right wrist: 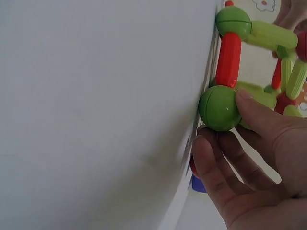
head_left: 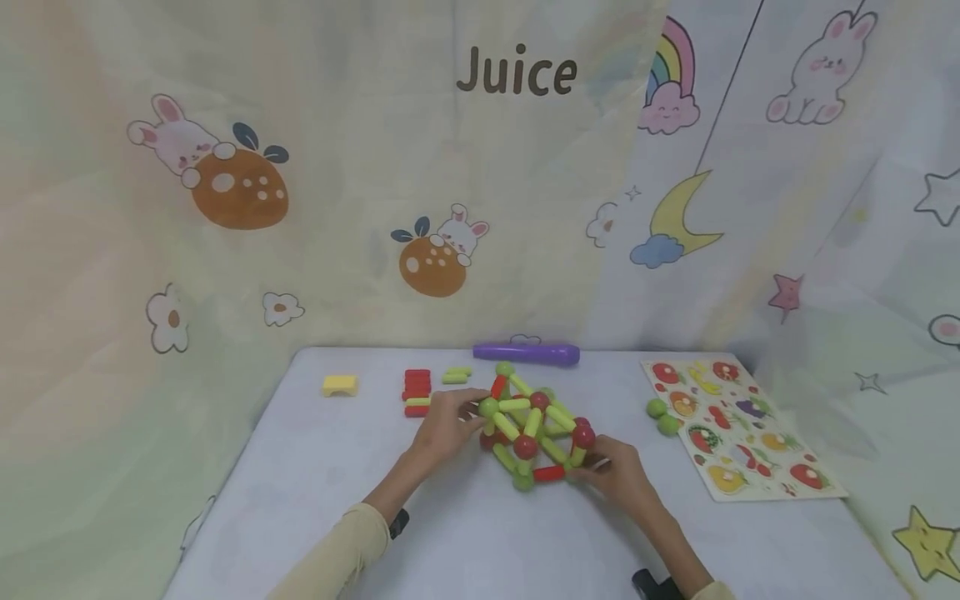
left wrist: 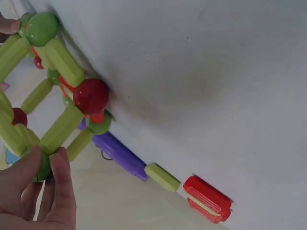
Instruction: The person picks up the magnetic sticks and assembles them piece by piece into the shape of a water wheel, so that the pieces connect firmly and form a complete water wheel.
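Both hands hold a ball-and-rod structure [head_left: 532, 422] over the middle of the white table. Yellow-green and red rods link its green and red balls into an open frame. At the structure's upper left, my left hand [head_left: 446, 425] pinches a green ball [left wrist: 44, 168] between thumb and fingers. My right hand [head_left: 618, 473] grips another green ball [right wrist: 220, 109] at the lower right, thumb on its side and fingers beneath. A red rod [right wrist: 229, 60] joins that ball to a second green one. Part of the structure's far side is hidden behind nearer rods.
Left of the structure lie stacked red rods [head_left: 417, 382], two yellow-green rods [head_left: 455, 378] and a yellow arched block [head_left: 340, 385]. A purple stick [head_left: 525, 354] lies along the back edge. Two loose green balls [head_left: 667, 424] sit beside a fruit-picture sheet [head_left: 738, 490] at the right.
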`<state>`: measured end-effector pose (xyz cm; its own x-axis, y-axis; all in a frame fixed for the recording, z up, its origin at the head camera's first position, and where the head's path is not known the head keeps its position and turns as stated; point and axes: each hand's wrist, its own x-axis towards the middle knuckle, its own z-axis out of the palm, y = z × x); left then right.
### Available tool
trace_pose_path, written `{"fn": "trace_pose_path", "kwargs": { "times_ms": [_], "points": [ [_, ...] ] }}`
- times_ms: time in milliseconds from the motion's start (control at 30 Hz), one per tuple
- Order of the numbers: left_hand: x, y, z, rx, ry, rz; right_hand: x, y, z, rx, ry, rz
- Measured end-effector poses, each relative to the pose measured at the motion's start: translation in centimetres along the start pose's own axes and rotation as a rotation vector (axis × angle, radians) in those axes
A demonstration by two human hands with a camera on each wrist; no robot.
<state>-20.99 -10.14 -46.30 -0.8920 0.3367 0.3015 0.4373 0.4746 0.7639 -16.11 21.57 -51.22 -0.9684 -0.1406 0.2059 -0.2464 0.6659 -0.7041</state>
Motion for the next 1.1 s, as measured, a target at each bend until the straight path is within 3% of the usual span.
{"fn": "trace_pose_path", "kwargs": {
  "times_ms": [300, 433, 500, 633, 800, 933, 1100],
  "points": [
    [0.7, -0.5, -0.1, 0.001, -0.009, -0.025, -0.5, -0.4, 0.5, -0.030, 0.007, -0.057],
    [0.5, -0.6, -1.4, 0.035, -0.040, -0.033, -0.5, -0.4, 0.6, -0.018, 0.007, -0.054],
    [0.3, -1.1, -2.6, 0.120, -0.040, -0.059, -0.5, -0.4, 0.6, -0.015, 0.007, -0.052],
    [-0.2, -3.3, -5.3, 0.396, -0.028, -0.156, -0.6, -0.5, 0.5, -0.009, 0.017, -0.042],
    [-0.5, -6.4, -6.5, 0.603, -0.084, -0.247, -0.9, -0.4, 0.3, 0.009, 0.029, -0.033],
    [-0.6, -7.9, -6.1, 0.680, -0.088, -0.201, -0.8, -0.3, 0.3, 0.015, 0.027, -0.057],
    [-0.6, -8.9, -5.5, 0.739, -0.045, -0.138, -0.7, -0.3, 0.6, 0.016, 0.031, -0.063]
  ]
}}
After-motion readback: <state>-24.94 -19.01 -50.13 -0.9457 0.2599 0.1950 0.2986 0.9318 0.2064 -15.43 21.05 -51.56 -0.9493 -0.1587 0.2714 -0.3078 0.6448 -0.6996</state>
